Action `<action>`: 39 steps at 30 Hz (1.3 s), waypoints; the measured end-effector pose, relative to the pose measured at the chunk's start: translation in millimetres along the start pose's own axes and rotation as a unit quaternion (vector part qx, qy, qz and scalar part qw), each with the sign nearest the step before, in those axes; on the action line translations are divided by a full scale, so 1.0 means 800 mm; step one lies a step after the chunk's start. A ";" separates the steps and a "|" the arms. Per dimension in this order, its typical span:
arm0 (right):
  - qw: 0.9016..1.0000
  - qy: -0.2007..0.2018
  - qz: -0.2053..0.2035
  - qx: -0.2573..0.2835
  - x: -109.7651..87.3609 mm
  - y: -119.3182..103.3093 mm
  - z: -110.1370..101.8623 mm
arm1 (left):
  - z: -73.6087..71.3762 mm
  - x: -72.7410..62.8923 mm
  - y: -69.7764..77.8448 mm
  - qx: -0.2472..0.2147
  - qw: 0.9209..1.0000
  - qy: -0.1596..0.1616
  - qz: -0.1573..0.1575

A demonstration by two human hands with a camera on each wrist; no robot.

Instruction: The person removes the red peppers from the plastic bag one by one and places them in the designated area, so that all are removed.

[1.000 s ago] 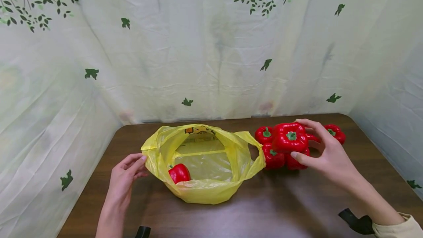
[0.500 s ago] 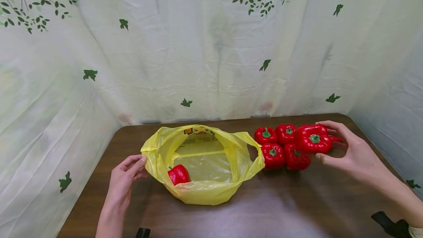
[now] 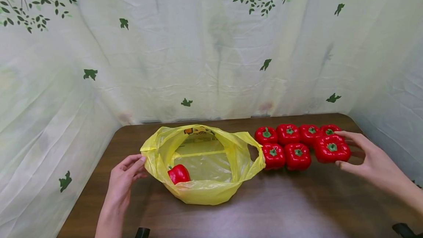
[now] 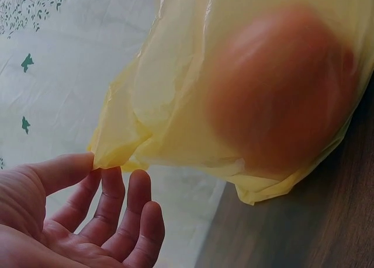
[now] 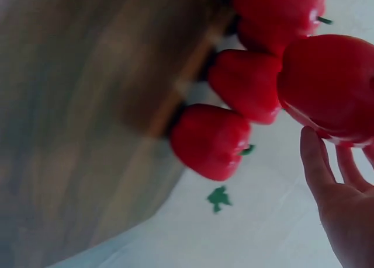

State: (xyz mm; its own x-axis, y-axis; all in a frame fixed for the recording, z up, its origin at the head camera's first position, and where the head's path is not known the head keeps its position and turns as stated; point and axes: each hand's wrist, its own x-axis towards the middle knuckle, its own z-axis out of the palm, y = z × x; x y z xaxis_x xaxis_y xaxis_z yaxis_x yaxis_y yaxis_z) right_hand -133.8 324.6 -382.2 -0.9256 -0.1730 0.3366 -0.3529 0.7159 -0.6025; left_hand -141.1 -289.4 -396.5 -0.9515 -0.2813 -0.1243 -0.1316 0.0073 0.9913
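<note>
My left hand (image 3: 123, 175) pinches the left rim of a yellow plastic bag (image 3: 211, 193), whose mouth gapes upward. Inside the bag, at its front left, lies a red bell pepper (image 3: 179, 174); it shows through the plastic as a blurred reddish shape in the left wrist view. At the right, my right hand (image 3: 368, 157) grips another red bell pepper (image 3: 332, 150) from its right side, green stem facing the head camera. In the right wrist view this held pepper (image 5: 330, 84) appears raised off the table, with thumb and fingers against it.
Several red bell peppers stand in two rows right of the bag: a back row (image 3: 288, 134) and a front row (image 3: 297, 156). The brown table (image 3: 257, 216) meets a pale curtain (image 3: 211, 65) with leaf prints behind. Dark straps (image 3: 143, 232) show near both wrists.
My right hand has carried its bell pepper rightward along the front row, uncovering peppers behind. The left hand and the bag have stayed where they were.
</note>
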 end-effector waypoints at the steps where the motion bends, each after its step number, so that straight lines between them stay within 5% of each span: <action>1: 1.000 -0.003 0.001 -0.009 -0.002 0.005 0.001 | 0.000 0.000 0.000 0.000 1.000 0.000 0.000; 19: 0.995 -0.067 0.073 -0.005 -0.010 0.052 0.034 | -0.002 0.002 0.001 -0.007 1.000 0.004 -0.005; 39: 0.995 -0.040 0.070 0.053 -0.008 0.061 0.049 | -0.001 0.000 0.001 -0.002 1.000 0.004 -0.006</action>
State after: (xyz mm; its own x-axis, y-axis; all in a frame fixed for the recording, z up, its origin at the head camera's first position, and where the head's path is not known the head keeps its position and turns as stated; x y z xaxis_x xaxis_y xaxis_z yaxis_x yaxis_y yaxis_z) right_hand -150.6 334.6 -442.1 -0.9733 -0.1331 0.1871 -0.2278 0.6626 -0.7135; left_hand -141.3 -290.1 -395.6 -0.9473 -0.2899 -0.1365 -0.1428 0.0006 0.9898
